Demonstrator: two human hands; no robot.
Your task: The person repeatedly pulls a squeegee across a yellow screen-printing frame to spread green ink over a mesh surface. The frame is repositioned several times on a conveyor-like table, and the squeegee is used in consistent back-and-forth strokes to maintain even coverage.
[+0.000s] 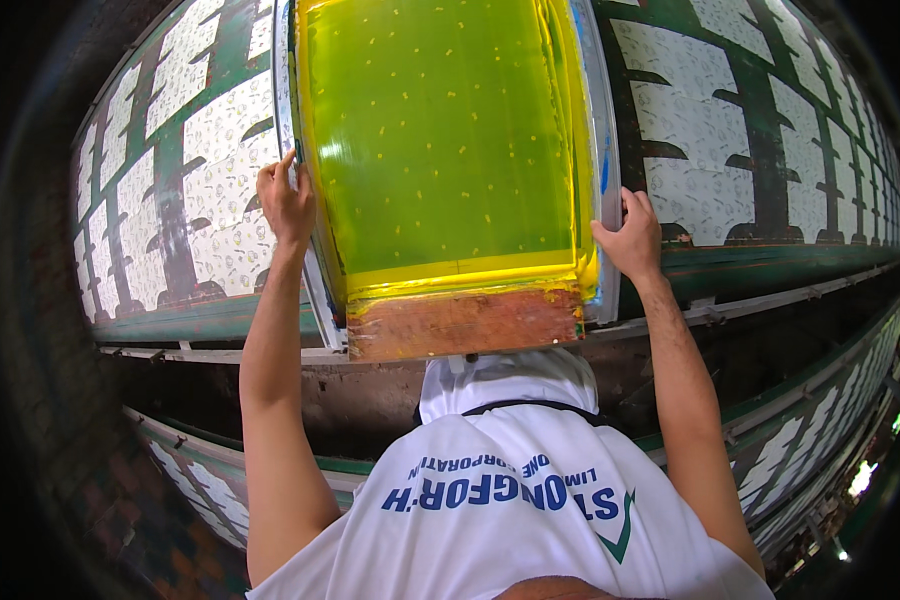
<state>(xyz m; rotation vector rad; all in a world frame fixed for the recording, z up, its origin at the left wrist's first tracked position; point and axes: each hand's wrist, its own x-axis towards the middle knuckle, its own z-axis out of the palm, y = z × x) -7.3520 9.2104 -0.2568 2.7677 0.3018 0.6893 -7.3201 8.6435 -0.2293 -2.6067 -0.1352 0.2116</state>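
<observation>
A screen-printing frame (pixel 605 120) with metal sides lies in front of me over the long table. Its mesh (pixel 440 140) is translucent yellow-green, dotted with small pale marks, and bordered by yellow tape. A paint-stained wooden board (pixel 465 325) spans its near end. My left hand (pixel 290 203) is closed on the left metal side, fingertips at its edge. On the opposite side, a little nearer to me, my right hand (pixel 632 238) grips the right rail with thumb and curled fingers. What lies beneath the mesh cannot be made out.
White printed fabric pieces (pixel 228 180) lie in rows on the green table to the left, with more printed pieces (pixel 695 155) to the right. A metal rail (pixel 710 312) runs along the table's near edge. Behind me stands another table (pixel 790 470) with similar pieces.
</observation>
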